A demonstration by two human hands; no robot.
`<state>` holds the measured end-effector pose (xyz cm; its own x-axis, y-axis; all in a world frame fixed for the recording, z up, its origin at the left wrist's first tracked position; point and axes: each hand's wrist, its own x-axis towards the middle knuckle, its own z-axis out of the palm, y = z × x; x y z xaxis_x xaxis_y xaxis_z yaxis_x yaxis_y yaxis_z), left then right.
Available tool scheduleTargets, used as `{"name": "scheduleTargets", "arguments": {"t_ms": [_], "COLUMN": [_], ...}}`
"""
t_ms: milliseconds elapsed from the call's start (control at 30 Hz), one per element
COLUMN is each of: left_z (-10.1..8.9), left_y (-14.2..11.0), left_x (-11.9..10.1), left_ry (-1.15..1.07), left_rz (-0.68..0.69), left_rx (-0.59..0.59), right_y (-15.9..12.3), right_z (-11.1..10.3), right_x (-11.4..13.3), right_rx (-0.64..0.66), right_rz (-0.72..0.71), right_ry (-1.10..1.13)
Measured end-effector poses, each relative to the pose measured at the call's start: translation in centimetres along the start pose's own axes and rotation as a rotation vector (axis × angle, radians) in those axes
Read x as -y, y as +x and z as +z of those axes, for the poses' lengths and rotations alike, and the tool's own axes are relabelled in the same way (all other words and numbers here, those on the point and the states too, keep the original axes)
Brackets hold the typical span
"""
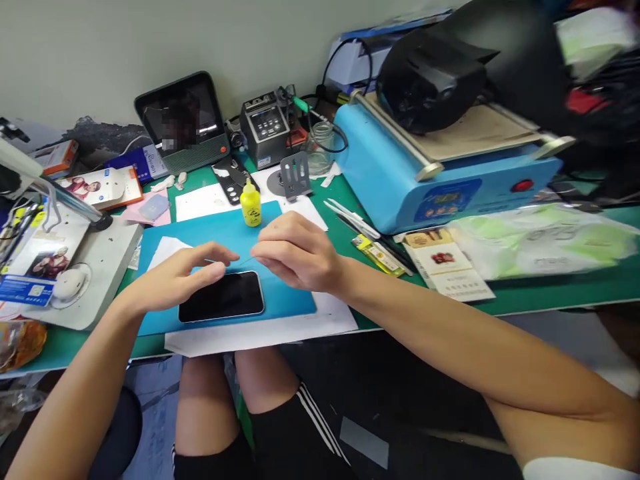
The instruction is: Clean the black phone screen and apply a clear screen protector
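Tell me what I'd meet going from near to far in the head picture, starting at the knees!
Knees, white paper's near strip, phone, yellow bottle, boxy black machine, wall.

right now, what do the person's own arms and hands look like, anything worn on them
The left hand and right hand are ordinary human hands, with no gloves and no rings visible on the fingers. Wrists and forearms are bare too, without watch or bracelet. A plain white sleeve edge shows on the right arm; the left sleeve is out of view.
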<state>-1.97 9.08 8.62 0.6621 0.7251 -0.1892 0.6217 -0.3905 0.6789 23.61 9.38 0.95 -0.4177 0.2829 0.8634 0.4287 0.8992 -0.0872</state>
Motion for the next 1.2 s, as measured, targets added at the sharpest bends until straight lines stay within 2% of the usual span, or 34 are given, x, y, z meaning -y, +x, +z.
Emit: {"name": "scheduleTargets", "arguments": {"t_ms": [100,233,333,433,567,667,833,933,1067,1200], "left_z": [0.0,-0.3,-0.3,0.3,1.5,2.3,3.0,3.6,4.5,5.2], "left_y": [-0.5,-0.7,-1.3,-2.8,-5.1,-5.9,-5.5,-5.5,-6.7,-8.4], "left_x": [-0.1,0.0,0.3,1.0,2.1,2.9,3.5,3.8,4.9,6.5], "left_ry": [-0.168,-0.192,-0.092,0.099,0.305,0.347,0.34,0.352,0.305,0.208], "left_rz": [0.001,-0.059,-0.067,-0.041,0.036,0.108,0.213,0.239,0.207,0.158], "left_rx": [0.063,0.1,0.019,-0.104,-0.202,-0.243,-0.277,-0.301,-0.367,-0.368], "right_y": [-0.4,-0.8,-0.7,-0.4,-0.2,-0.3,-0.5,-0.4,-0.4,-0.3], "right_z": [-0.3,-0.2,-0.1,0.1,0.7,1.1,1.0,0.7,0.3,0.2], "right_x": [0.4,0.5,0.5,0.4,0.5,0.6,0.7,1.2,2.2,3.1], "right_rx": [-0.001,0.139,0.147,0.157,0.293,0.401,0.514,0.538,0.498,0.511], "right_rz": [0.011,0.09,0.063,0.04,0.063,0.075,0.068,-0.003,-0.158,-0.186], "right_ry": [0.035,0.072,0.16,0.241,0.284,0.279,0.303,0.193,-0.046,-0.075]}}
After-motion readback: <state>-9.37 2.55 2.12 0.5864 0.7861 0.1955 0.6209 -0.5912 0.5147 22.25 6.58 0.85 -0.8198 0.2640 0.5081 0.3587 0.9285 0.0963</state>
